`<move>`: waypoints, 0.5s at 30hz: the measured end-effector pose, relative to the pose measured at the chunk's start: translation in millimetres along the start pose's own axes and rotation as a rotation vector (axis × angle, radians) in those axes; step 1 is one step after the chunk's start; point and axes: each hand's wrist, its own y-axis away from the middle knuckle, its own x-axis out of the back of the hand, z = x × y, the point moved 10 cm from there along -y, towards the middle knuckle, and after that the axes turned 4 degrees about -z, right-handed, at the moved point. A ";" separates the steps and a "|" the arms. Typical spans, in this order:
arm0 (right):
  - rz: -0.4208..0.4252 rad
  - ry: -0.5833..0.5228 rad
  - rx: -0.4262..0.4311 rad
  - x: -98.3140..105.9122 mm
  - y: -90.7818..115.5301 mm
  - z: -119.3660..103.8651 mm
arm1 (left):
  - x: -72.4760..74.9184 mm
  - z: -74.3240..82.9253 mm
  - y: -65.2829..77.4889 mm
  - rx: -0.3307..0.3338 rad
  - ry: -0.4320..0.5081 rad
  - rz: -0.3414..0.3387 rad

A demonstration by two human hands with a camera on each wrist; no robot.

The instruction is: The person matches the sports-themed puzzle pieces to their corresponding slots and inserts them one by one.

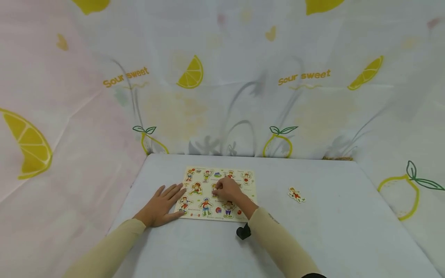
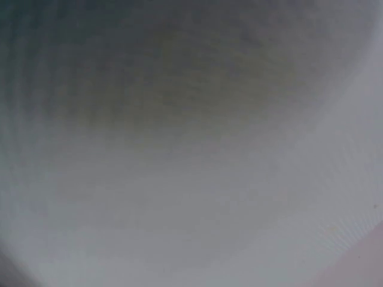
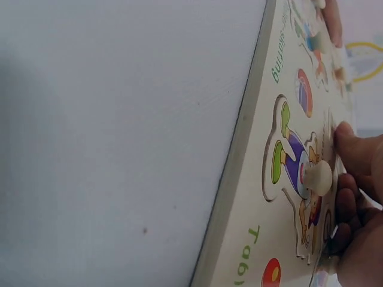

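A cream wooden knob puzzle board [image 1: 248,193] printed with sports figures lies on the white table. My left hand [image 1: 162,205] is spread flat, its fingertips and thumb resting over the board's left edge. At the board's middle, my right hand [image 1: 229,191] pinches a small figure puzzle piece [image 1: 214,192] with curled fingers that hide most of it. Nearer the front edge, a figure piece in purple trousers [image 3: 293,156] with a round wooden knob sits in its recess in the right wrist view. The left wrist view is only a blur.
Right of the board, a loose figure piece [image 1: 296,194] lies on the table. A black heart-shaped thing [image 1: 243,232] shows by the right sleeve, just in front of the board. Lemon-printed cloth [image 1: 222,96] hangs behind the table and at its sides.
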 end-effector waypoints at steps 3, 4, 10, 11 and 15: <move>0.007 0.003 -0.019 -0.8 1.5 2.0 | 1.7 2.1 1.5 -0.007 -0.004 0.013; 0.010 0.004 -0.018 -0.8 1.4 2.1 | 3.2 2.5 1.7 -0.009 -0.007 0.023; -0.007 0.000 -0.009 -0.3 1.0 5.2 | 8.2 5.8 -1.0 -0.016 -0.010 0.048; -0.019 -0.020 0.001 0.3 1.9 4.3 | 9.0 6.0 -0.9 -0.018 -0.013 0.049; -0.042 -0.042 0.065 6.1 11.5 4.1 | 6.1 4.6 1.7 -0.011 -0.020 0.020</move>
